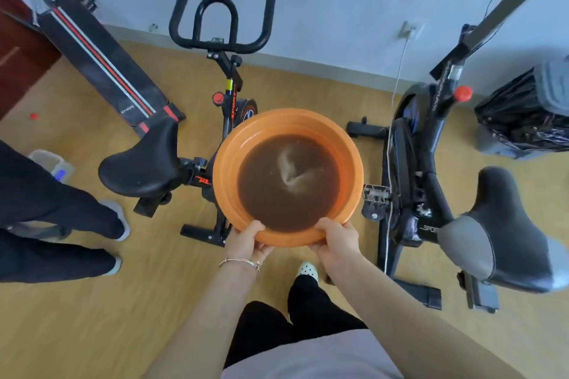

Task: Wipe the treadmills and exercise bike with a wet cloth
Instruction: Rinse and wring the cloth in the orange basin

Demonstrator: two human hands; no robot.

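Both my hands, left (248, 240) and right (337, 240), grip the orange basin (224, 163) rim; the cloth (292, 171) soaks in brown water. Wiping of the exercise bike (221, 95) and folded treadmill (101, 61) evidently remains unfinished.

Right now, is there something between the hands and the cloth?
Yes. The cloth lies sunk in brown water inside the orange basin. Both the left hand and right hand grip the basin's near rim, so neither is free.

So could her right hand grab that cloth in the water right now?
Probably not yet: the right hand and left hand both grip the orange basin rim, holding it up. The cloth lies submerged mid-basin, otherwise unobstructed.
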